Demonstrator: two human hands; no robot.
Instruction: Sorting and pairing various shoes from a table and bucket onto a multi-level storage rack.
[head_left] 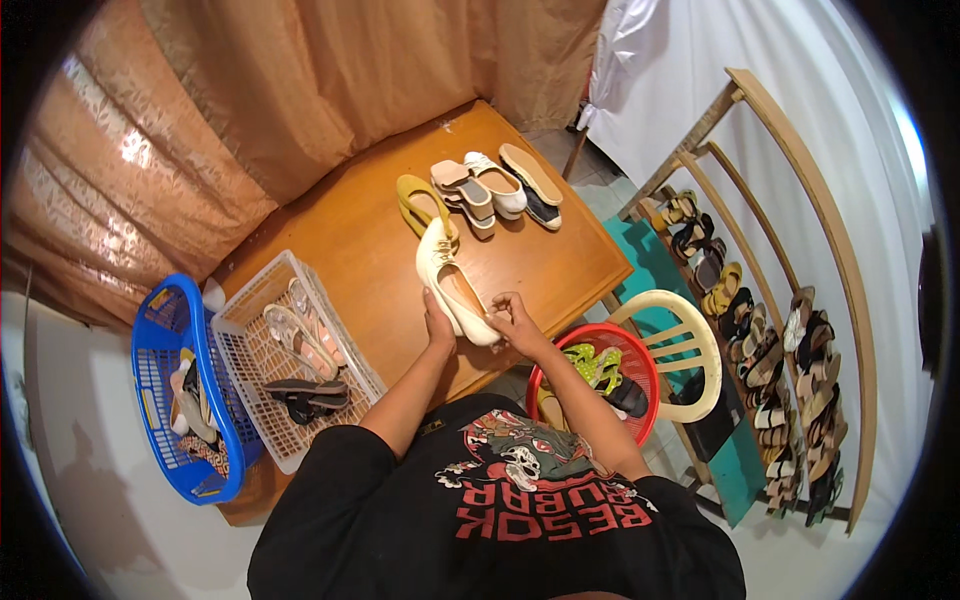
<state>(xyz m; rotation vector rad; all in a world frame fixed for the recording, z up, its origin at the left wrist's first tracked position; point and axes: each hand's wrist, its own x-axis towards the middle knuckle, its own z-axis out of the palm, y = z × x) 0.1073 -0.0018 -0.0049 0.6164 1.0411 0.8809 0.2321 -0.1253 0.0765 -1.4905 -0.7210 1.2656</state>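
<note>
Above the wooden table (pixel 560 270) I hold a white flat shoe (pixel 434 265) with laces at its front, its toe pointing away from me and its opening facing up. My left hand (pixel 439 325) grips its left side near the heel. The bent fingers of my right hand (pixel 512 322) are on the right side of the heel. Just beyond the toe sits a mustard flat shoe (pixel 418 197), partly covered by the white one. Beside it on the table are beige heeled sandals (pixel 463 190), another white shoe (pixel 497 180) and a pair of dark espadrilles (pixel 540 205).
At left, a white basket (pixel 285 425) holds sandals, next to a blue basket (pixel 160 440) with more footwear. A red basket (pixel 655 385) of shoes rests on a cream plastic chair (pixel 708 350) at right. Beyond stands a wooden rack (pixel 845 270) with several rows of shoes.
</note>
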